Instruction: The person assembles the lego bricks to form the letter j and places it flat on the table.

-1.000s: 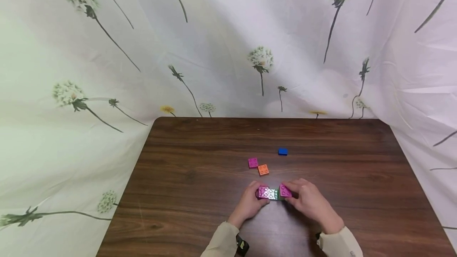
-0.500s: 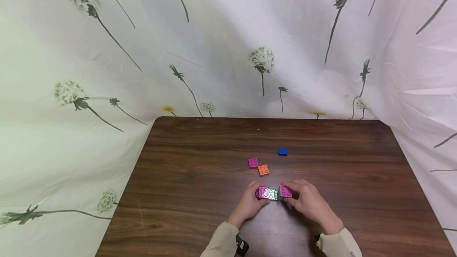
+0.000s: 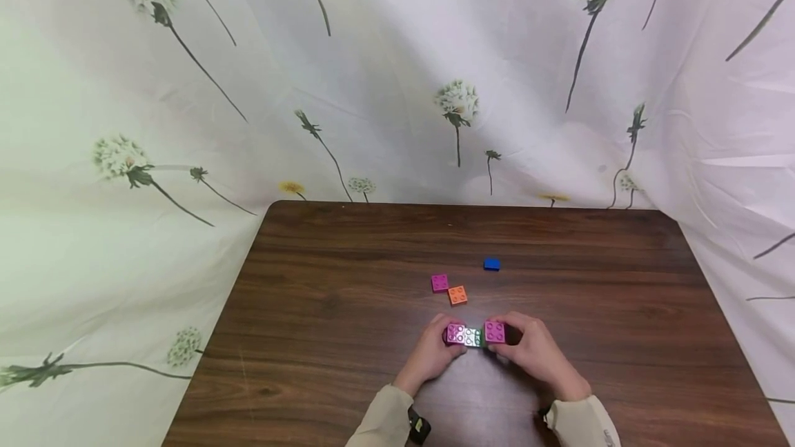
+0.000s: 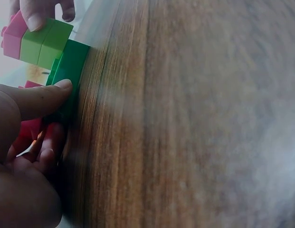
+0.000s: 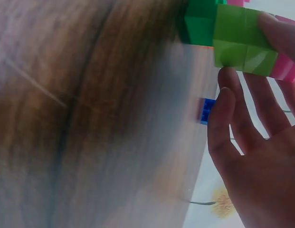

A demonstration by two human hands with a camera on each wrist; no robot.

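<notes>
Item: left hand (image 3: 428, 352), thumb and fingers clamped on the dark green block (image 4: 73, 66), which bears a pink brick (image 3: 455, 334).
Item: right hand (image 3: 537, 350), pinching light green bricks (image 5: 242, 40) topped by a second pink brick (image 3: 495, 332), just beside that block; contact, from where I stand, uncertain.
Change: this stack, skewed a second ago, now sits squarer to the block; alignment seems better, joining unconfirmed.
Beyond: orange brick (image 3: 457, 295), magenta brick (image 3: 439, 283), then blue brick (image 3: 492, 264).
Backdrop: flowered cloth (image 3: 385, 54).
</notes>
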